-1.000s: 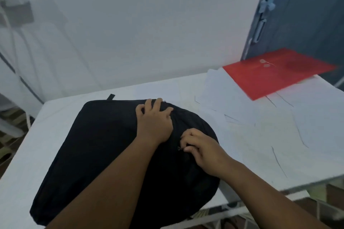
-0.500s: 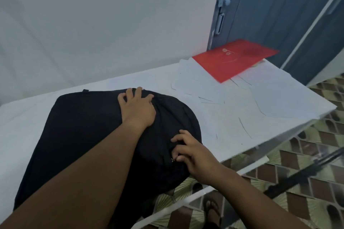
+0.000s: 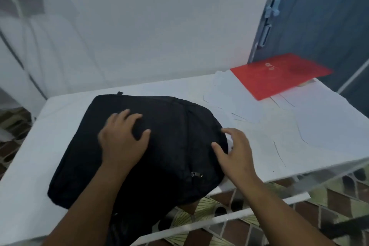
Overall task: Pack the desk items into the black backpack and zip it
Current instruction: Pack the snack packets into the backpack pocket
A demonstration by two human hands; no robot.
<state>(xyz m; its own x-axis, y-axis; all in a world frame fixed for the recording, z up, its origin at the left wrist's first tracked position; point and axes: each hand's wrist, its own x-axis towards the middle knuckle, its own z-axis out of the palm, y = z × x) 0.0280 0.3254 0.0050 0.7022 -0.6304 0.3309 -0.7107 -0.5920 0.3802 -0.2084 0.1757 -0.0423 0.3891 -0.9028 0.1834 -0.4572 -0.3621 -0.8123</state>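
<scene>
The black backpack (image 3: 165,136) lies flat on the white table (image 3: 60,122), its lower end hanging over the front edge. Its zipper runs closed down the right side, and the metal zipper pull (image 3: 196,174) lies free near the front. My left hand (image 3: 122,140) rests on the middle of the bag with spread fingers. My right hand (image 3: 235,152) hovers at the bag's right edge with fingers spread, holding nothing.
A red folder (image 3: 279,75) lies at the table's far right corner on loose white sheets of paper (image 3: 249,110). A white wall stands behind, a blue door (image 3: 319,16) to the right. Patterned floor tiles show below the table's front edge.
My right hand has let go of the zipper pull and lifted to the bag's right edge. My left hand slid from the bag's top toward its middle.
</scene>
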